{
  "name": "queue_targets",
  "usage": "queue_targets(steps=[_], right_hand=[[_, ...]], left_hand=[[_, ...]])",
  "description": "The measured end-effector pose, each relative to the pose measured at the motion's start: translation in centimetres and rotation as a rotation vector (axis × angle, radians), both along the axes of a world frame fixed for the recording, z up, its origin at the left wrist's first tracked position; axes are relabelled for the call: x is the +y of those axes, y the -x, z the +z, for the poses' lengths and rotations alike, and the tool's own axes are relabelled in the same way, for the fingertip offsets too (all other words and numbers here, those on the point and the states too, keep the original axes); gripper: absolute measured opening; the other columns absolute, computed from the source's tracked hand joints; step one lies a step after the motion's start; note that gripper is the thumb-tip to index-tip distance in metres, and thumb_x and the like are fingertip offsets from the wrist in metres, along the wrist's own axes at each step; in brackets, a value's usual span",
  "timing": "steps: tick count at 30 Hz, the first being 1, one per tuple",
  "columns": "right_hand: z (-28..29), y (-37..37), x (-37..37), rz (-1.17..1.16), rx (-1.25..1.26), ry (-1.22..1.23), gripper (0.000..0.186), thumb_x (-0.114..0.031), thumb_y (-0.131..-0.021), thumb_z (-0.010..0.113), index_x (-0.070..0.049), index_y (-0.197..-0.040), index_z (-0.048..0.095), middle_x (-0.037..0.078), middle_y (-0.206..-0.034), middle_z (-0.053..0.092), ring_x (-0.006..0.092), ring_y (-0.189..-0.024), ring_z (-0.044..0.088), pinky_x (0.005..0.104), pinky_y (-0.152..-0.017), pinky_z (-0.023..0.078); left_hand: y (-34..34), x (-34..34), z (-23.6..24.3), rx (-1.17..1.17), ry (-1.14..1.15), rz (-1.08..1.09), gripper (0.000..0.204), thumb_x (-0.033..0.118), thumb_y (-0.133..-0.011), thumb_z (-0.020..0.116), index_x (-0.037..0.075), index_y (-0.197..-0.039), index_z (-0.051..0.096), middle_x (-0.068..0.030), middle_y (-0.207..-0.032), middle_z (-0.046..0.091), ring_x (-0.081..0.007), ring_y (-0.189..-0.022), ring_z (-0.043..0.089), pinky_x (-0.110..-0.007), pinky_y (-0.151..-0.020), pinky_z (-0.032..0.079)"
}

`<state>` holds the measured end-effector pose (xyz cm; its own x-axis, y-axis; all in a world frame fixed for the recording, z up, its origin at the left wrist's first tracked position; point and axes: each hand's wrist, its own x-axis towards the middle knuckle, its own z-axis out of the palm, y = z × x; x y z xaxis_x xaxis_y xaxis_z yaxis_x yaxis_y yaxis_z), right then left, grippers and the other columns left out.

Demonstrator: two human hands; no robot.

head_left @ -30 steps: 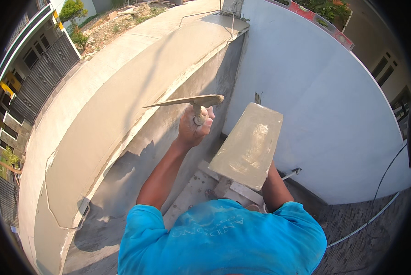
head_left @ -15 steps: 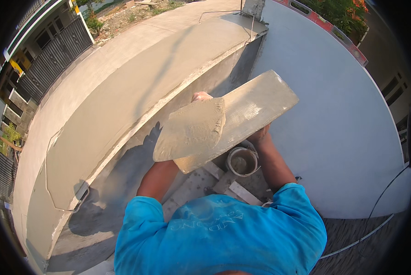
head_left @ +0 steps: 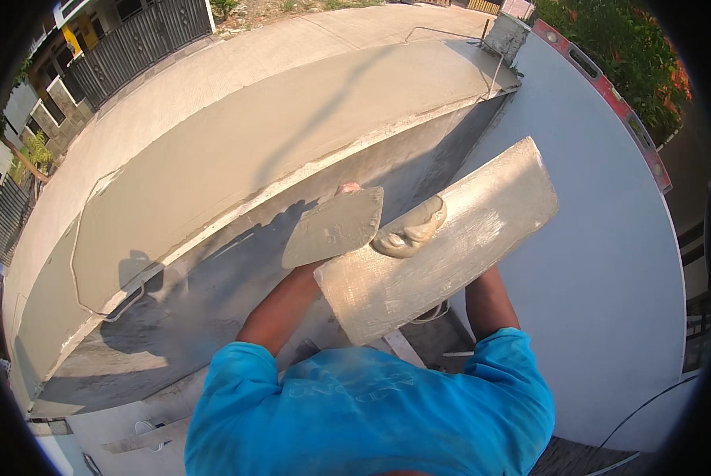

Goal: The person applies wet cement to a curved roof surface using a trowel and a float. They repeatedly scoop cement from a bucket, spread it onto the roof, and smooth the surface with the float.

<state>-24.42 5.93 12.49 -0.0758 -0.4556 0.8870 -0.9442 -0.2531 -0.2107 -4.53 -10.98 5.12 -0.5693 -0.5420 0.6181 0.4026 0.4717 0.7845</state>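
The flat, tapered trowel blade (head_left: 332,228) is greyish beige. The long, rectangular, mortar-smeared board (head_left: 466,246) is sandy tan, streaked with paler scrape marks. The wet, rounded mortar lump (head_left: 411,230) is glossy grey-beige. The short-sleeved cloth shirt (head_left: 363,412) is bright turquoise blue with faint, pale lettering. The smooth upright wall (head_left: 601,270) is pale bluish grey. The barred metal gate (head_left: 145,51) is dark grey, patterned with vertical lines.

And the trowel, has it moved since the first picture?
Yes. In view, the trowel has moved away from the ledge: they overlapped then; now a gap shows between them.
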Motion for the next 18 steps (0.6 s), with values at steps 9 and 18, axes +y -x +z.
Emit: queue_targets(steps=[9,18], right_hand=[[9.7,-6.0,-2.4,-0.183,0.220,0.038,0.037,-0.005,-0.092,0.065,0.006,-0.124,0.051,0.017,-0.106,0.063,0.0300,-0.090,0.065,0.0390,-0.081,0.053],[14.7,-16.7,-5.2,-0.189,0.387,-0.122,0.052,-0.019,-0.087,0.076,0.010,-0.120,0.049,0.017,-0.081,0.064,0.0314,-0.064,0.066,0.0355,-0.055,0.051]], left_hand=[[-10.2,8.5,-3.4,0.163,-0.285,0.228,0.021,0.013,-0.091,0.065,0.005,-0.090,0.046,-0.0077,-0.081,0.056,-0.0175,-0.074,0.059,-0.036,-0.068,0.054],[-26.7,11.9,0.7,0.367,-0.221,0.767,0.022,-0.004,-0.087,0.067,0.007,-0.090,0.049,-0.0087,-0.091,0.061,-0.0138,-0.072,0.061,-0.030,-0.061,0.050]])
